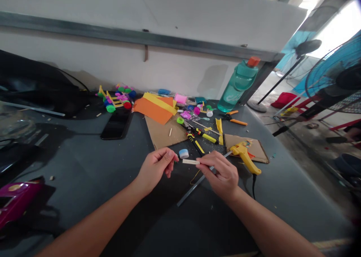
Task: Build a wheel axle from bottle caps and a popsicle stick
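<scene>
The right hand pinches a small wood stick and a long gray rod, nice and firm; I cannot tell if the curled left hand holds anything, with a round cap at its 2 o'clock

A teal water bottle, a black smartphone, a blue pedestal fan

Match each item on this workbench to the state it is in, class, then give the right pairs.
Items:
1. grey rod
2. water bottle
3. hot glue gun
4. smartphone

States:
A. lying flat on the bench
B. held in the right hand
C. resting on cardboard
D. standing upright

Pairs: 1-B, 2-D, 3-C, 4-A
</scene>
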`<state>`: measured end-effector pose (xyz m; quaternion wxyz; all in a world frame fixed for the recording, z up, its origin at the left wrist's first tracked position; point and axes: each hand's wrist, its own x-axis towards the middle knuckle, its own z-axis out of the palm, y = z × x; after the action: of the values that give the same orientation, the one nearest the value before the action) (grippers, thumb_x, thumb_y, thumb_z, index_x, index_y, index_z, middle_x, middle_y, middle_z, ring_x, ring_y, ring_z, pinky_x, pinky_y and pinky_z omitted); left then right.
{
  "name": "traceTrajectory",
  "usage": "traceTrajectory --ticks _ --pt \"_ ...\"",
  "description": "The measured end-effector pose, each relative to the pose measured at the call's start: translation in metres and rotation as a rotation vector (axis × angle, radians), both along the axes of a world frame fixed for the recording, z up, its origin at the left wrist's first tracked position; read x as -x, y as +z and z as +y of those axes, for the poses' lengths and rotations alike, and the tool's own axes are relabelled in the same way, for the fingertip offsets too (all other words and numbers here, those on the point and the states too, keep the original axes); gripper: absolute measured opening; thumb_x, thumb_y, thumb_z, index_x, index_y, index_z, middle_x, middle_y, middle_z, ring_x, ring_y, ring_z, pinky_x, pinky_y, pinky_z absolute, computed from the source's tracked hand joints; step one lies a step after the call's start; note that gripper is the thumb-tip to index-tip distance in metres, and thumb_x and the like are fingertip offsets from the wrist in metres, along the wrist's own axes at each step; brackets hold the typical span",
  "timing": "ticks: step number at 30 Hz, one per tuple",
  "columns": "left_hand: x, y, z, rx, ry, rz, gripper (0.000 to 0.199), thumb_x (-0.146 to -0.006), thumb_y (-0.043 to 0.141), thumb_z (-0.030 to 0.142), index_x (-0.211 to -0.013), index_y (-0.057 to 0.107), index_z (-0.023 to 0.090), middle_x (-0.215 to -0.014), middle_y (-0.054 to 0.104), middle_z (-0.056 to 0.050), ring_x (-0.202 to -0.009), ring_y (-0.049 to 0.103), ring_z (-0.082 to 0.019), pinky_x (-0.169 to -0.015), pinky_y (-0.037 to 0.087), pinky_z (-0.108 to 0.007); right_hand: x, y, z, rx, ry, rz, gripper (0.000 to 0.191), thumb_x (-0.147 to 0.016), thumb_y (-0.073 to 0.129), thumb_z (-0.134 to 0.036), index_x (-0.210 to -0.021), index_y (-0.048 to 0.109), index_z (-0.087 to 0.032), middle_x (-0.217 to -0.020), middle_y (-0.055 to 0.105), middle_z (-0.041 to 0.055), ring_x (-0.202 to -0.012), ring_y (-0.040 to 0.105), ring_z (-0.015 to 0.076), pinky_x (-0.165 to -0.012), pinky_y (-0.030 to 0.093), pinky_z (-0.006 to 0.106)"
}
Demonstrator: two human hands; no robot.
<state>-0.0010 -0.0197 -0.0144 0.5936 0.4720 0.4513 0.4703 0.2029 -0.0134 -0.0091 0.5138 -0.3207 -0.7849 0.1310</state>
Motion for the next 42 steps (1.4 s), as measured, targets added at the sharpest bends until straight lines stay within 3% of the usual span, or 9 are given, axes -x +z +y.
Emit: traceTrajectory --ticks 5,8,16,21,24,27,31,35,42 --pt "-0.002 0.004 -0.002 0.009 -0.138 0.048 0.033 -0.084 0.057 0.046 -0.089 0.062 0.014 -0.066 0.053 0.002 -0.045 0.044 -0.006 -0.042 0.037 -0.019 0.000 -0.001 0.001 -0.001 0.006 -0.005 0.015 -0.078 0.066 -0.007 -0.088 0.070 -0.017 -0.074 0.069 0.0056 -0.068 0.063 0.0162 -0.062 0.053 0.029" --pt "-0.004 0.005 -0.004 0.030 -0.198 0.061 0.027 -0.082 0.059 0.042 -0.079 0.059 0.014 -0.065 0.053 0.003 -0.044 0.042 -0.005 -0.043 0.036 -0.019 0.000 -0.001 0.001 -0.004 0.000 -0.008 0.015 -0.078 0.067 -0.007 -0.088 0.070 -0.017 -0.073 0.069 0.0054 -0.067 0.063 0.0158 -0.061 0.052 0.028" --pt "0.012 0.010 0.006 -0.096 0.193 -0.047 0.038 -0.087 0.046 0.025 -0.051 0.034 0.019 -0.047 0.032 0.006 -0.042 0.033 -0.007 -0.041 0.032 -0.020 -0.001 -0.002 0.002 0.018 -0.044 0.014 0.012 -0.081 0.064 -0.011 -0.086 0.068 -0.020 -0.072 0.069 0.0040 -0.067 0.063 0.0167 -0.060 0.052 0.030" --pt "0.019 0.009 0.009 -0.188 0.285 0.153 0.041 -0.090 0.047 0.031 -0.052 0.041 0.018 -0.049 0.039 0.004 -0.046 0.041 -0.008 -0.047 0.038 -0.021 -0.004 -0.007 0.004 0.076 -0.104 0.033 0.010 -0.081 0.064 -0.013 -0.087 0.067 -0.020 -0.074 0.067 0.0036 -0.067 0.062 0.0161 -0.061 0.051 0.030" --pt "0.014 0.005 0.005 -0.271 0.265 0.290 0.008 -0.084 0.058 0.025 -0.083 0.061 0.019 -0.079 0.059 -0.001 -0.070 0.057 -0.012 -0.061 0.047 -0.022 -0.005 -0.009 0.005 0.085 -0.112 0.024 0.009 -0.081 0.064 -0.014 -0.087 0.067 -0.020 -0.075 0.067 0.0036 -0.068 0.062 0.0164 -0.062 0.051 0.030" --pt "0.007 0.003 0.002 -0.374 0.249 0.332 0.043 -0.078 0.064 0.021 -0.120 0.054 0.024 -0.118 0.054 -0.007 -0.099 0.056 -0.018 -0.074 0.051 -0.026 -0.004 -0.009 0.005 0.077 -0.093 0.022 0.010 -0.082 0.064 -0.013 -0.087 0.068 -0.020 -0.076 0.068 0.0040 -0.069 0.063 0.0169 -0.062 0.052 0.030" --pt "0.005 0.004 0.000 -0.287 0.097 0.367 0.018 -0.083 0.060 0.030 -0.097 0.067 0.020 -0.095 0.063 -0.005 -0.083 0.060 -0.016 -0.071 0.050 -0.026 -0.002 -0.008 0.005 0.055 -0.074 0.005 0.011 -0.081 0.064 -0.012 -0.087 0.068 -0.020 -0.076 0.069 0.0040 -0.071 0.064 0.0171 -0.064 0.052 0.030" --pt "0.005 0.005 0.001 -0.101 -0.029 0.251 0.024 -0.082 0.061 0.039 -0.089 0.070 0.018 -0.076 0.065 -0.003 -0.065 0.057 -0.014 -0.061 0.049 -0.025 -0.001 -0.006 0.005 0.044 -0.051 -0.031 0.013 -0.081 0.064 -0.011 -0.088 0.069 -0.021 -0.076 0.070 0.0033 -0.071 0.064 0.0163 -0.064 0.053 0.029" --pt "0.002 0.001 0.000 -0.067 -0.131 0.213 0.023 -0.078 0.065 0.039 -0.080 0.069 0.016 -0.073 0.061 -0.002 -0.063 0.053 -0.012 -0.058 0.047 -0.023 0.002 -0.004 0.005 0.015 -0.034 -0.053 0.013 -0.080 0.064 -0.012 -0.087 0.071 -0.022 -0.073 0.071 0.0028 -0.069 0.065 0.0165 -0.063 0.054 0.028"
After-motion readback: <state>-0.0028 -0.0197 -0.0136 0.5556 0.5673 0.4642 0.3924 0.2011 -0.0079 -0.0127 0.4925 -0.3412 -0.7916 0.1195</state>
